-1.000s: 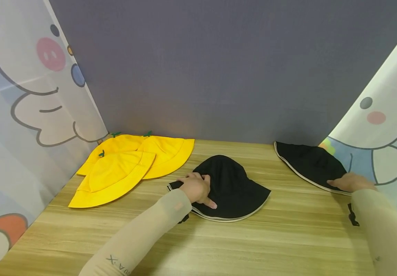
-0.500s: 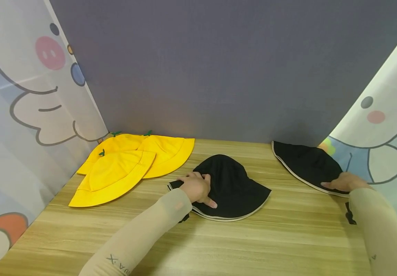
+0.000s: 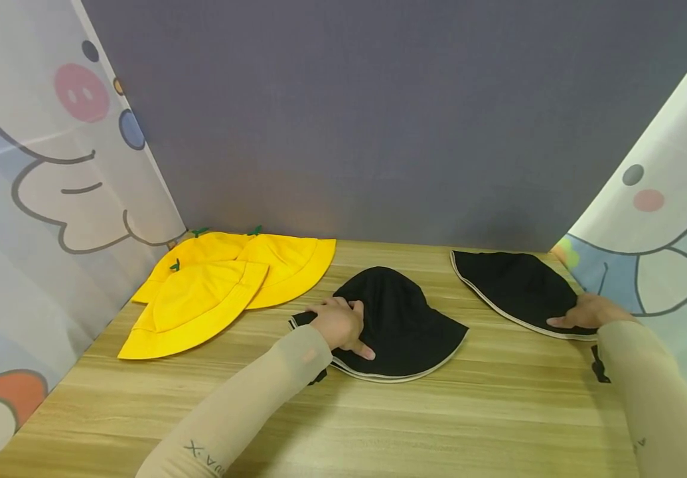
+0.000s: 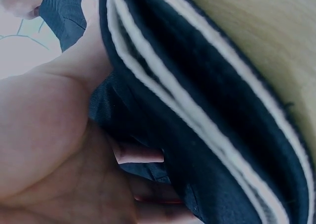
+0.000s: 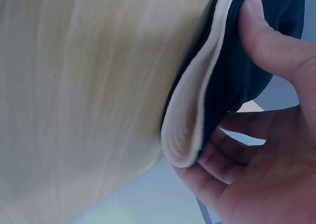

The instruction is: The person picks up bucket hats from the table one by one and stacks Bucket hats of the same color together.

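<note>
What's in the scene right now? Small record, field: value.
left_hand: left hand rests on the center black hat
right_hand: right hand pinches the brim of the right black hat, thumb on top
black_hats_trim: pale edging along brims
yellow_hats: three yellow hats, overlapping, at table's left; green sprout on each
surface: wood-grain table
back: gray panel
sides: cartoon-printed sheets

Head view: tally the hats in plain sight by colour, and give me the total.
Yellow hats: 3
Black hats: 2, one at the left hand, one at the right hand
Total: 5; I cannot tell whether the layered brims at the left hand hide another
</note>
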`<state>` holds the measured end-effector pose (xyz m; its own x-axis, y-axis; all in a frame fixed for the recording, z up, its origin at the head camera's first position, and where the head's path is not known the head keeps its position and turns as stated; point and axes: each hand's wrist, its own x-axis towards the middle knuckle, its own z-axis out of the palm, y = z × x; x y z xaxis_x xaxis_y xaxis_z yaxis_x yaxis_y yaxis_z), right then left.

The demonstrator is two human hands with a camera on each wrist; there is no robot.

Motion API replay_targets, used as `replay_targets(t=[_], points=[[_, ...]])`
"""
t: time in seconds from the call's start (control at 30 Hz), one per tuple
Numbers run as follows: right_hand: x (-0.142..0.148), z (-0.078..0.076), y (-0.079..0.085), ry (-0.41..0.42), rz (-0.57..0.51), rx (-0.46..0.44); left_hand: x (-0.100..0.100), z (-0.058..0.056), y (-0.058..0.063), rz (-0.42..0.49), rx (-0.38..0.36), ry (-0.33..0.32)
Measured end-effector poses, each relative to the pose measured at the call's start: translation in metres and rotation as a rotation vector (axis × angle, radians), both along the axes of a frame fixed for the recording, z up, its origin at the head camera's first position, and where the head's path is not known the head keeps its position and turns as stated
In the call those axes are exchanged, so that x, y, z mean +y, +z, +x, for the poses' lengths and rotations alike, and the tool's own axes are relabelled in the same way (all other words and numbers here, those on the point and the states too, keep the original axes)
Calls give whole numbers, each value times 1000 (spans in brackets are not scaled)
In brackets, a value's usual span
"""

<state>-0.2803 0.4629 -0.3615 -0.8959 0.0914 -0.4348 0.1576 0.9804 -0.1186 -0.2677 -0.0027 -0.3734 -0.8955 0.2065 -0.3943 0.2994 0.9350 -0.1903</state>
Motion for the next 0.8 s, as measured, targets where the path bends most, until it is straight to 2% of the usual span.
replay_targets(t=[0.23, 0.47, 0.67, 0.8], points=[[2, -5, -9, 54, -5, 48, -2, 1, 2, 13, 16, -11], [-4, -8, -9, 50, -113, 46, -3, 2, 0, 31, 18, -18], [-13, -10, -5, 89, -83, 50, -3, 1, -1, 28, 27, -22], [-19, -11, -3, 94, -69, -4, -3, 1, -2, 19, 24, -23]])
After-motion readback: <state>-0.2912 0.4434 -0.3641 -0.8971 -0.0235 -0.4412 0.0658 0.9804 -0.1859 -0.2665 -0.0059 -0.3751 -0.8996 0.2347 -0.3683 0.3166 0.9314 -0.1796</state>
